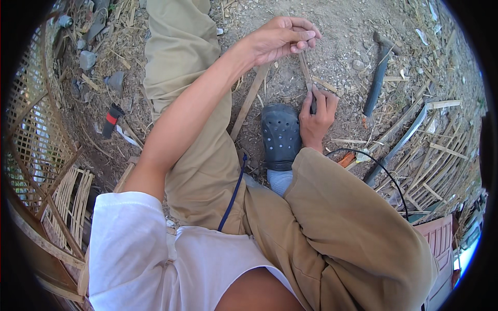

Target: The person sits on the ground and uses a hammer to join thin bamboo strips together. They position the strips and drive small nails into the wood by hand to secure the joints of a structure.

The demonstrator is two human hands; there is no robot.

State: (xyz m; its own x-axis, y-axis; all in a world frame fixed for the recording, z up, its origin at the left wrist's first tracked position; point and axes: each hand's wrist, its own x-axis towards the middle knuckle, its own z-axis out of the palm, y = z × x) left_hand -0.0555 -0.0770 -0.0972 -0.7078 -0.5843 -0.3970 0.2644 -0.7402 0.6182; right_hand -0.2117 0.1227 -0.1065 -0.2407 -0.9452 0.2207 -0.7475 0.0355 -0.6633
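Note:
My left hand (285, 41) is raised over the dirt ahead of me, its fingers curled and the thumb pressed to them. Whatever may be in that pinch is too small to make out. Below it, my right hand (317, 115) is closed around the dark handle of a knife. The narrow knife blade (305, 71) points up toward the left hand's fingers. A flat wooden strip (250, 101) slants between my left leg and the dark clog (280, 132) on my right foot. Its upper end comes close under the left hand; I cannot tell whether they touch.
To the right lie a hammer-like tool (377, 78) with a blue-grey handle, a long blade (399, 143) and several thin split strips (433, 163). At the left are a black cylindrical object (110, 120) with a red band, stones (87, 60) and an openwork woven panel (36, 122).

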